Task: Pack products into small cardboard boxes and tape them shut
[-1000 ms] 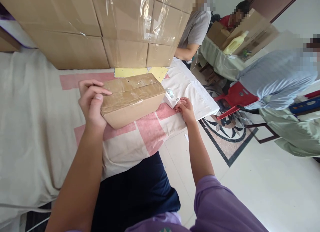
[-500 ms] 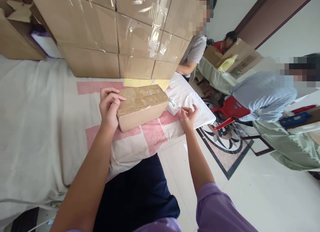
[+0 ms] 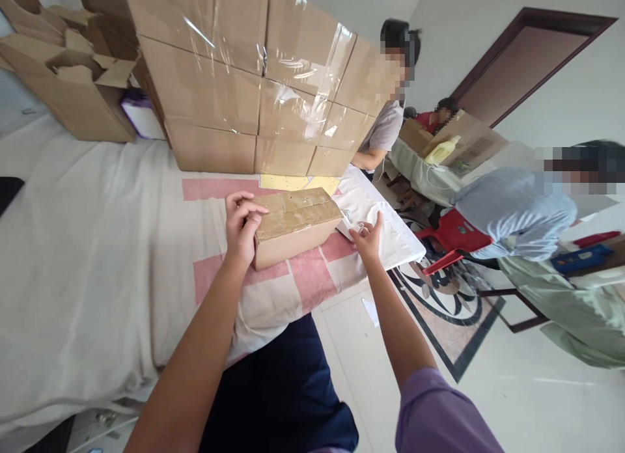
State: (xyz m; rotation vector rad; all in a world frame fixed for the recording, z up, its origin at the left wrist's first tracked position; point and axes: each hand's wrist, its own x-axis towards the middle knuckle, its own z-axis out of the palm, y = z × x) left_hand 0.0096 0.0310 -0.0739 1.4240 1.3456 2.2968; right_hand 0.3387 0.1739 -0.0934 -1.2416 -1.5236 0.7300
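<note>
A closed cardboard box (image 3: 300, 228), with clear tape across its top, lies on the cloth-covered table in front of me. My left hand (image 3: 243, 226) holds its left end, with fingertips on the top edge. At the box's right end sits a small white object (image 3: 347, 226) with something clear and shiny on it; I cannot make out its kind. My right hand (image 3: 367, 241) is at this object with fingers apart. Whether the fingertips touch it I cannot tell.
Stacked, film-wrapped cardboard boxes (image 3: 209, 88) stand behind. Yellow sheets (image 3: 283, 181) lie at their foot. An open carton (image 3: 83, 95) is at the far left. A person (image 3: 383, 131) stands past the stack; another sits on a red chair (image 3: 459, 232) at the right.
My view has shifted, so the scene sits lower and further right. My right hand has come closer to the small white object. My left hand stays on the box.
</note>
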